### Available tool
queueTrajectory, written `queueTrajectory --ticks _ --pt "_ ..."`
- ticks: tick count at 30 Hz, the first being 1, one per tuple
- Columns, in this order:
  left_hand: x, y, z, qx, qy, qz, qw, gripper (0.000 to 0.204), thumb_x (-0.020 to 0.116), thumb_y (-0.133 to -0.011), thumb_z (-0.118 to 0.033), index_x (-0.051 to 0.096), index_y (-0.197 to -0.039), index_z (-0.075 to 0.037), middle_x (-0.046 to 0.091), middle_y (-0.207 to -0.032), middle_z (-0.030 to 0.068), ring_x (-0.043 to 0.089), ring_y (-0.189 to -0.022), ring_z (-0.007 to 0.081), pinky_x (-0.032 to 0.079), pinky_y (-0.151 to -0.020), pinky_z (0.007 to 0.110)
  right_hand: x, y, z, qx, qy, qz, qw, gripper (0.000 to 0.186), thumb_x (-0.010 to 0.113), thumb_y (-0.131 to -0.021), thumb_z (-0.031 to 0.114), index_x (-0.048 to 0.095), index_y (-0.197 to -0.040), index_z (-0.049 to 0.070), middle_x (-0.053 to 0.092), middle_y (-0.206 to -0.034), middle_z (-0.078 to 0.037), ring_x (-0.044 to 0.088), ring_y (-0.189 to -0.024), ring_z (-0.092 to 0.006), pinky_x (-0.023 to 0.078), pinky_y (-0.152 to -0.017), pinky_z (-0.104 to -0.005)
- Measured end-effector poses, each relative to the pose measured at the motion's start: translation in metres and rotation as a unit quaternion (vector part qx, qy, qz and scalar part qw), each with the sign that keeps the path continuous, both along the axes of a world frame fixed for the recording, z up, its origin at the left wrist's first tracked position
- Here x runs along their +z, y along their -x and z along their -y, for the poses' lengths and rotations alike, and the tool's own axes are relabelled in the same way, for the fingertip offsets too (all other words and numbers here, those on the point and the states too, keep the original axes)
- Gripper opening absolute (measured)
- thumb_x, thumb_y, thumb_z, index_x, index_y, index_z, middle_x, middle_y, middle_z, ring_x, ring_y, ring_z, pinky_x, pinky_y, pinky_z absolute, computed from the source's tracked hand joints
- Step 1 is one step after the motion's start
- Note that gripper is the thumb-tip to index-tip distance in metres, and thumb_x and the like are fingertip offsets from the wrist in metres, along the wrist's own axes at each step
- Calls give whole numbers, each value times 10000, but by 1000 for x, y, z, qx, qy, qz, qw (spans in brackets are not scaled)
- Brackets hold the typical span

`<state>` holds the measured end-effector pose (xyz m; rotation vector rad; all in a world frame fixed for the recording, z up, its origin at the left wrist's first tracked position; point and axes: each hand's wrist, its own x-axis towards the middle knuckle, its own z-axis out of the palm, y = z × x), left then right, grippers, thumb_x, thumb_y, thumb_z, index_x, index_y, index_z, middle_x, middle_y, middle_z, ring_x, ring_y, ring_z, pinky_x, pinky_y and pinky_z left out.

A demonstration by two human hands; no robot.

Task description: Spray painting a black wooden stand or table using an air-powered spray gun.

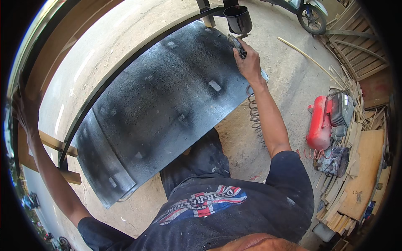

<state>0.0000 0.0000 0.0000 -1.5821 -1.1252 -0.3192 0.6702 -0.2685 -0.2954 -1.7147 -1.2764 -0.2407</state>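
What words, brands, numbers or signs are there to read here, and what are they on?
Dark shirt: pale lettering across a red, white and blue flag-like print; I won't copy out its words.
Spray gun: too small to make out any.
Red compressor tank: no lettering I can make out.

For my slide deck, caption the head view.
Right hand holding a spray gun near a dark board, left hand at a frame.

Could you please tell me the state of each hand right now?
Left hand: at the wooden frame; whether it grips cannot be told.
Right hand: closed, holding the spray gun.
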Motion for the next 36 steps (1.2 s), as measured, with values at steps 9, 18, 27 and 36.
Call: queueTrajectory --ticks 9,18,27,36 --pt "1 11 -15 -63 -3 -9 998 1087 889 -808 -412 234 -1674 -356 598 -1366 143 626 -1196 337 504 -953 520 -9 3 -5 -2 8 18 1000 388 712 -976 143 663 -1325 -22 726 -1105 -296 740 -1005 -428 583 -863 -442" --pt "5 7 -6 -86 22 12 996 1080 862 -836 -395 186 -1678 -405 573 -1397 92 592 -1214 345 458 -944 560 -13 6 -33 2 41 1 999 414 716 -969 146 650 -1339 -28 719 -1088 -305 727 -1004 -453 573 -862 -466" --pt "1 19 -20 -96 41 8 995 1049 849 -848 -410 205 -1676 -383 567 -1405 102 586 -1233 357 461 -963 580 12 17 -38 8 -35 28 999 406 690 -999 159 644 -1358 -24 725 -1103 -293 745 -1007 -423 591 -849 -446" --pt "-1 36 -40 -47 26 -3 999 1009 821 -854 -500 256 -1670 -316 565 -1415 153 589 -1259 373 477 -981 589 5 16 -38 -10 -26 41 999 412 692 -996 162 644 -1373 3 721 -1104 -278 744 -964 -423 591 -826 -453"
